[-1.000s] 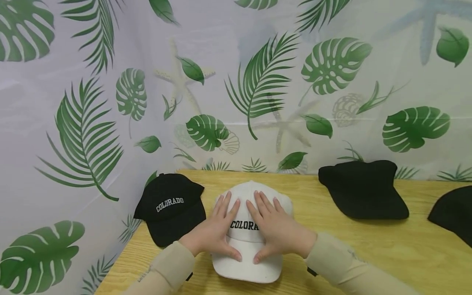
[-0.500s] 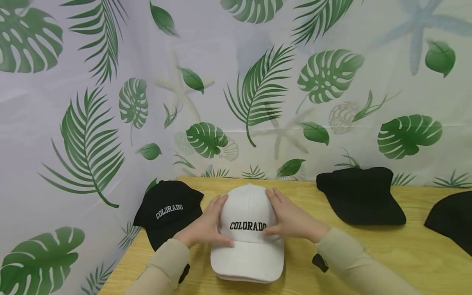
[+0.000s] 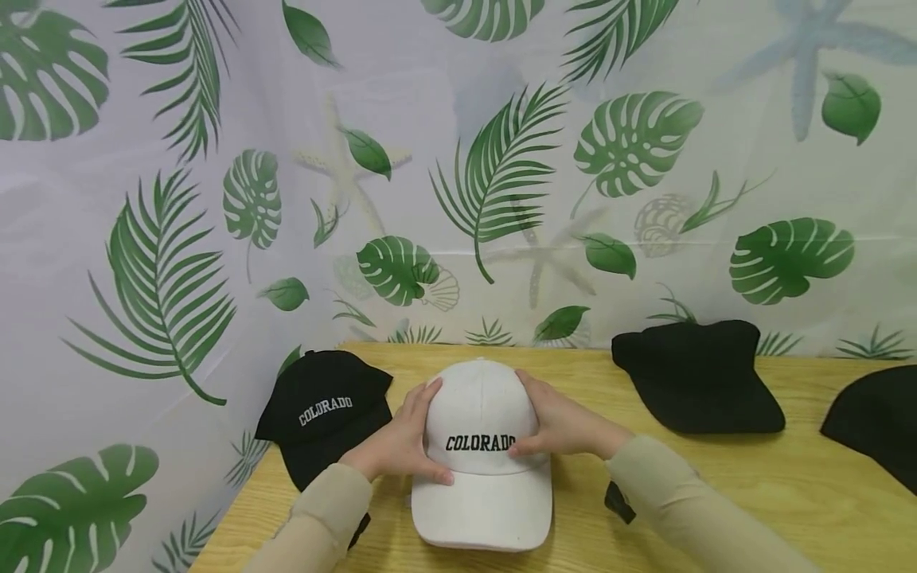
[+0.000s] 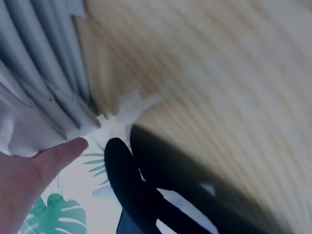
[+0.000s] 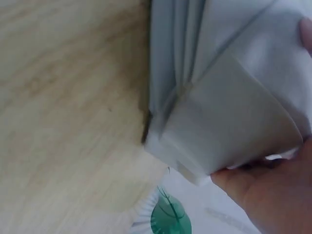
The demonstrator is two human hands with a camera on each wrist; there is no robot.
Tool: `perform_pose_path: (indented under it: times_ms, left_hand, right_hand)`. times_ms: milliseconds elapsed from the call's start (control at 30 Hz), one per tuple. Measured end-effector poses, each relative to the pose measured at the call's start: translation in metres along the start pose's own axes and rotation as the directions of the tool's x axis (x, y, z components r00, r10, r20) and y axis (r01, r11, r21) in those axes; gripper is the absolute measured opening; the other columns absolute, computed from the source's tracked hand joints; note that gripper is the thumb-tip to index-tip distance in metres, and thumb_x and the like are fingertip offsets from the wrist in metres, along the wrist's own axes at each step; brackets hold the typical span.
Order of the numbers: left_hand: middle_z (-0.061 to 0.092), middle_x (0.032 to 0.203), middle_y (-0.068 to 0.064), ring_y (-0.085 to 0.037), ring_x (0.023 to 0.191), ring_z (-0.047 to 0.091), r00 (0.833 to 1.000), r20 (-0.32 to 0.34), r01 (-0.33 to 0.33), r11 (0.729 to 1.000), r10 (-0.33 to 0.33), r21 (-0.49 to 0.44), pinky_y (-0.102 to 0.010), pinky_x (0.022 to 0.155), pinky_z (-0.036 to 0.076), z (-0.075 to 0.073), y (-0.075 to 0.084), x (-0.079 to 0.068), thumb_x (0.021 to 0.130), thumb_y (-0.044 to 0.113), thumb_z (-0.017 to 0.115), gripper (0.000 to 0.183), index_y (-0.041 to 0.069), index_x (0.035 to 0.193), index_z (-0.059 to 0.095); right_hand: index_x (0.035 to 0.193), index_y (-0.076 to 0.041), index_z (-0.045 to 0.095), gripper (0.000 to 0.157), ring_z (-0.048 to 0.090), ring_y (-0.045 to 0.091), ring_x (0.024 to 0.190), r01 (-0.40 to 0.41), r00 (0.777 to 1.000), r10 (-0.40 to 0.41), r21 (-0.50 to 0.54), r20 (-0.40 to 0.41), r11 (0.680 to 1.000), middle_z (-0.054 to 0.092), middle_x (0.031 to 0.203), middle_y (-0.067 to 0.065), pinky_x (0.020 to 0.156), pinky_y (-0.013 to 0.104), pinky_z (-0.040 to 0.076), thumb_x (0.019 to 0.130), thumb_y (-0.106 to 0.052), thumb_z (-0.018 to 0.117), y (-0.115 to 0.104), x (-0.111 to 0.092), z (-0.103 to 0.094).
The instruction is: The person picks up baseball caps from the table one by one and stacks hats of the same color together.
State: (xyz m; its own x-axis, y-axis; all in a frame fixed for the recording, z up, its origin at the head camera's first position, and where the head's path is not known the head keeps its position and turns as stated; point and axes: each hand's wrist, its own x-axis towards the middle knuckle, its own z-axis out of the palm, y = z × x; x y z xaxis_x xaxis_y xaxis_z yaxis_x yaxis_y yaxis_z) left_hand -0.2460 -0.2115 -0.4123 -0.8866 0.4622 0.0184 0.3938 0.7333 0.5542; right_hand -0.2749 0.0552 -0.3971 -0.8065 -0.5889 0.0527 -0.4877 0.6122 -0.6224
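Note:
A white baseball cap (image 3: 481,402) with black COLORADO lettering stands on the wooden table, its brim toward me. My left hand (image 3: 403,442) grips its left side, thumb near the seam above the brim. On the other side my right hand (image 3: 571,418) holds the crown, the thumb lying by the end of the lettering. Several pale layered edges (image 4: 44,73) show under the cap in the left wrist view, like brims stacked together. Similar folded layers (image 5: 183,44) appear in the right wrist view. Most fingertips are hidden behind the crown.
Left of the white cap lies a black COLORADO cap (image 3: 325,410), close to my left hand. Another black cap (image 3: 705,378) sits at the back right, and part of a third (image 3: 877,422) enters at the right edge. A leaf-print cloth (image 3: 501,175) hangs behind the table.
Both hands have moved apart from the front of the white cap to its sides, uncovering the lettering. Over the last half second they have barely moved; the view has shifted slightly.

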Motion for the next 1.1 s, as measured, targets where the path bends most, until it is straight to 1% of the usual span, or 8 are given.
perform_pose_path:
  times_ms: [100, 167, 267, 333, 433, 633, 933, 1100]
  left_hand:
    - [0.008, 0.142, -0.013, -0.028, 0.127, 0.019, 1.000, 0.001, 0.025, 0.997, -0.025, -0.075, -0.044, 0.099, 0.022, -0.008, -0.005, 0.002, 0.062, 0.050, 0.075, 0.114, 0.019, 0.142, 0.000]
    - [0.013, 0.142, -0.015, -0.030, 0.128, 0.019, 0.997, 0.005, 0.072, 0.976, -0.072, -0.205, -0.048, 0.098, 0.022, -0.012, -0.011, 0.002, 0.074, 0.048, 0.065, 0.096, 0.013, 0.142, 0.008]
    - [0.023, 0.140, -0.018, -0.034, 0.127, 0.021, 0.983, -0.019, 0.160, 0.898, -0.184, -0.410, -0.055, 0.095, 0.023, -0.021, -0.021, 0.003, 0.089, 0.045, 0.045, 0.067, 0.003, 0.138, 0.025]
    - [0.032, 0.136, -0.018, -0.035, 0.125, 0.025, 0.968, -0.046, 0.195, 0.851, -0.248, -0.488, -0.057, 0.092, 0.025, -0.026, -0.027, 0.006, 0.093, 0.042, 0.036, 0.057, 0.000, 0.132, 0.036]
    - [0.043, 0.126, -0.016, -0.033, 0.118, 0.036, 0.956, -0.062, 0.225, 0.849, -0.288, -0.478, -0.053, 0.089, 0.032, -0.027, -0.032, 0.011, 0.094, 0.037, 0.040, 0.047, 0.000, 0.123, 0.047]
    - [0.049, 0.114, -0.010, -0.029, 0.109, 0.044, 0.954, -0.090, 0.216, 0.862, -0.287, -0.458, -0.047, 0.084, 0.038, -0.019, -0.033, 0.023, 0.093, 0.025, 0.046, 0.030, 0.003, 0.112, 0.052]
    - [0.050, 0.102, -0.009, -0.022, 0.095, 0.048, 0.946, -0.124, 0.177, 0.796, -0.300, -0.579, -0.044, 0.081, 0.040, -0.015, -0.029, 0.029, 0.093, 0.019, 0.046, 0.023, 0.001, 0.106, 0.049]
    - [0.051, 0.103, -0.010, -0.023, 0.097, 0.048, 0.947, -0.132, 0.158, 0.781, -0.293, -0.604, -0.046, 0.082, 0.041, -0.014, -0.032, 0.031, 0.093, 0.019, 0.046, 0.021, 0.001, 0.104, 0.049]
  right_hand:
    - [0.137, 0.006, 0.014, 0.100, 0.026, 0.036, 0.124, -0.014, 1.000, 0.014, 0.077, 0.007, 0.997, 0.024, 0.137, 0.024, 0.097, 0.048, 0.023, 0.071, -0.042, 0.071, 0.003, 0.001, -0.007]
    - [0.136, 0.007, 0.016, 0.089, 0.023, 0.038, 0.125, -0.062, 0.998, 0.059, 0.157, 0.025, 0.986, 0.023, 0.137, 0.026, 0.098, 0.049, 0.021, 0.080, -0.044, 0.061, 0.008, -0.002, -0.011]
    - [0.134, 0.009, 0.020, 0.076, 0.020, 0.041, 0.125, -0.145, 0.989, 0.138, 0.252, 0.046, 0.957, 0.023, 0.137, 0.028, 0.098, 0.051, 0.020, 0.089, -0.048, 0.043, 0.014, -0.006, -0.017]
    - [0.134, 0.009, 0.024, 0.074, 0.019, 0.042, 0.125, -0.192, 0.981, 0.185, 0.288, 0.049, 0.938, 0.024, 0.136, 0.028, 0.097, 0.053, 0.020, 0.091, -0.050, 0.035, 0.017, -0.007, -0.020]
    - [0.128, 0.006, 0.036, 0.061, 0.029, 0.041, 0.120, -0.217, 0.975, 0.221, 0.319, 0.024, 0.923, 0.036, 0.129, 0.025, 0.094, 0.053, 0.025, 0.094, -0.044, 0.033, 0.022, -0.006, -0.025]
    - [0.111, 0.005, 0.047, 0.032, 0.044, 0.032, 0.105, -0.235, 0.964, 0.265, 0.395, -0.023, 0.888, 0.049, 0.110, 0.017, 0.089, 0.048, 0.035, 0.096, -0.022, 0.038, 0.029, 0.000, -0.025]
    - [0.102, 0.002, 0.044, 0.024, 0.044, 0.031, 0.104, -0.229, 0.956, 0.283, 0.413, -0.074, 0.882, 0.047, 0.109, 0.017, 0.087, 0.047, 0.037, 0.093, -0.021, 0.046, 0.029, 0.002, -0.019]
    - [0.102, 0.002, 0.045, 0.026, 0.044, 0.028, 0.100, -0.232, 0.959, 0.280, 0.439, -0.048, 0.868, 0.048, 0.104, 0.014, 0.088, 0.048, 0.037, 0.094, -0.022, 0.045, 0.028, 0.003, -0.020]
